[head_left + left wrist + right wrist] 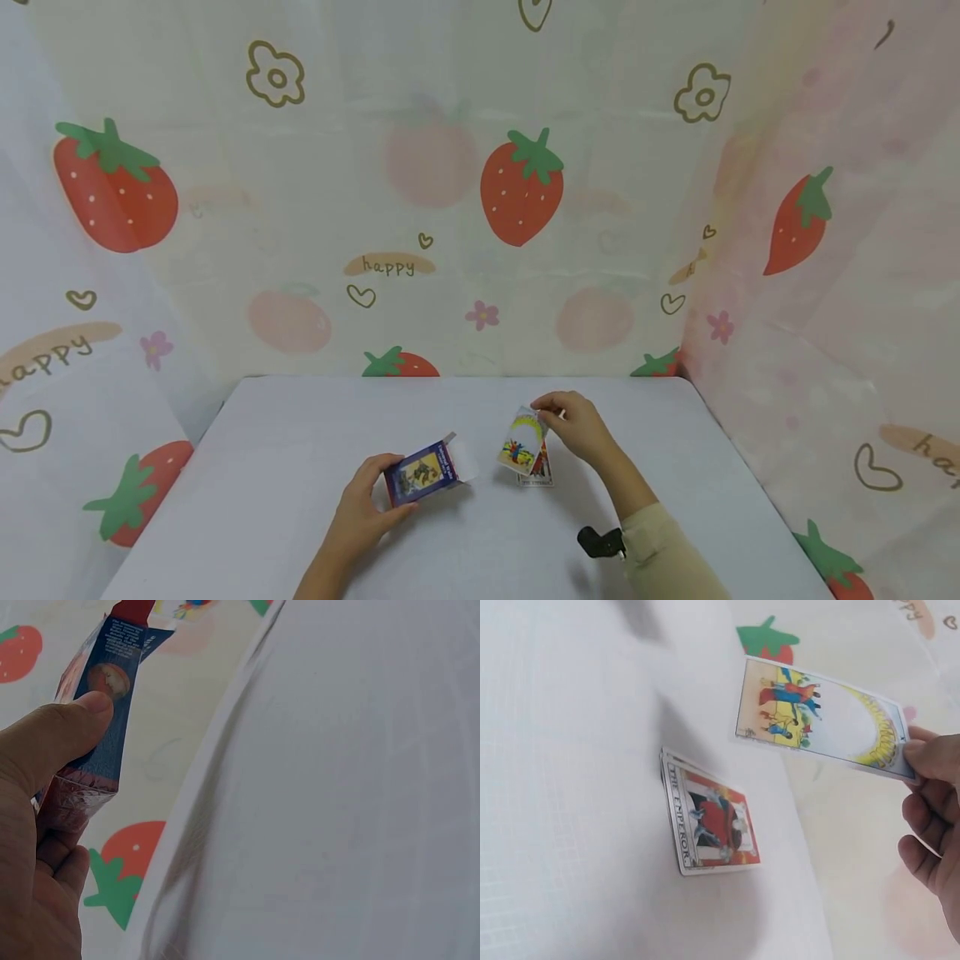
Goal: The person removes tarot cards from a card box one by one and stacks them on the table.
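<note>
My left hand (367, 500) grips a dark blue card box (422, 473) with its white flap open toward the right, held just above the table (300, 433). In the left wrist view the thumb (56, 742) presses on the box's blue side (112, 682). My right hand (573, 423) pinches a picture card (522, 442) by its top edge and holds it tilted in the air. Under it a small pile of cards (538, 475) lies face up on the table. In the right wrist view the held card (817, 720) hangs above the red top card (712, 823), which reads "The Emperor".
A white cloth covers the table, and strawberry-print curtains (517, 183) close it in at the back and on both sides. A black wrist camera mount (600, 542) sits on my right forearm.
</note>
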A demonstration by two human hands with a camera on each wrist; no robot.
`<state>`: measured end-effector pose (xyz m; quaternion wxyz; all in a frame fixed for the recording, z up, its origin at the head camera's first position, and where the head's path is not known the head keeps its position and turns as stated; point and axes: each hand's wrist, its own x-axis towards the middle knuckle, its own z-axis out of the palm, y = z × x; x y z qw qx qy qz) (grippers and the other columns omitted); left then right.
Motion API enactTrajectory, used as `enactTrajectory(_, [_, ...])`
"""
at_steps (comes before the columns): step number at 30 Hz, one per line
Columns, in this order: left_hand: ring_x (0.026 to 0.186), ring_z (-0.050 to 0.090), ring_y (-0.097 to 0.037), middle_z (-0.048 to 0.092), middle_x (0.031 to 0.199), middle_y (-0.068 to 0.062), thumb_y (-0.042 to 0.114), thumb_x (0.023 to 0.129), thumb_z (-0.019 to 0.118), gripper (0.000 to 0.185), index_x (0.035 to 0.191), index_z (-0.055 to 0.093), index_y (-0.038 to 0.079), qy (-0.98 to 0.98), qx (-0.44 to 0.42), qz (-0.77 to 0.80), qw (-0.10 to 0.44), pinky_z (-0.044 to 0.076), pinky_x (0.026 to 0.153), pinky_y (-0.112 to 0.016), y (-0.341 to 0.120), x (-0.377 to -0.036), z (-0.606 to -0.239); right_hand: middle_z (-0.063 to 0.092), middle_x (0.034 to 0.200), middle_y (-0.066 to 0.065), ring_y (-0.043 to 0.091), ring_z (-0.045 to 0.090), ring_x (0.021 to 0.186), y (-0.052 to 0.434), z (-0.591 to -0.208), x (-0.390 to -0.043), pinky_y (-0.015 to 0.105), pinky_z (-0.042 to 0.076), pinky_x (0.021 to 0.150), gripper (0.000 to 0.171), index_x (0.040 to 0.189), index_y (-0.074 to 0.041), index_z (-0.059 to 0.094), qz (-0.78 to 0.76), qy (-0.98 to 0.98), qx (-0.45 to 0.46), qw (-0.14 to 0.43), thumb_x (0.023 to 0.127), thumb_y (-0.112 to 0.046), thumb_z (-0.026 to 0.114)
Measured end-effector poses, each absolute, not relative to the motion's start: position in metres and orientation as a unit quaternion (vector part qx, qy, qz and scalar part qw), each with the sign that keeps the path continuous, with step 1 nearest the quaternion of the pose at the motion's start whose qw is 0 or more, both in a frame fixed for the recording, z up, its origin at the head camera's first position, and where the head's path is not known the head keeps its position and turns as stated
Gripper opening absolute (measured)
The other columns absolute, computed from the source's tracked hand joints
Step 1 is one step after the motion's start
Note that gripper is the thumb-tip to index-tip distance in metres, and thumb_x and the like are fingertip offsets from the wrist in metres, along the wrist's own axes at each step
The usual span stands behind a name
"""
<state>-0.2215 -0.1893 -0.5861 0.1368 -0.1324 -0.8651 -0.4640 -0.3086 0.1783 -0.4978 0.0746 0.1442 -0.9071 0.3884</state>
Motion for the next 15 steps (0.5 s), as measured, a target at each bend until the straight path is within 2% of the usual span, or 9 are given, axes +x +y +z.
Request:
enactTrajectory(8, [0.133,0.056,-0.026,0.059,0.138,0.0,0.018,0.07,0.096,0.077,0.137,0.058,0.014,-0.865,-0.132,-0.465,0.137,0.046,0.115,-0.053,-0.19,-0.223,-0.588,0.067,0.098,-0.002,0.016,0.056,0.09,0.18,-0.51,-0.322,0.029,0.049,0.069,0.014,0.107,-0.017,0.077,0.393,-0.91,0.129,0.024,0.099,-0.012,0.066])
enactTrajectory(15, [0.132,0.057,-0.026,0.059,0.137,0.0,0.017,0.07,0.096,0.076,0.136,0.058,0.015,-0.865,-0.137,-0.462,0.144,0.047,0.114,-0.052,-0.19,-0.222,-0.588,0.068,0.094,-0.004,0.015,0.056,0.088,0.182,-0.518,-0.33,0.03,0.049,0.071,0.013,0.105,-0.017,0.077,0.389,-0.911,0.134,0.009,0.099,-0.011,0.067])
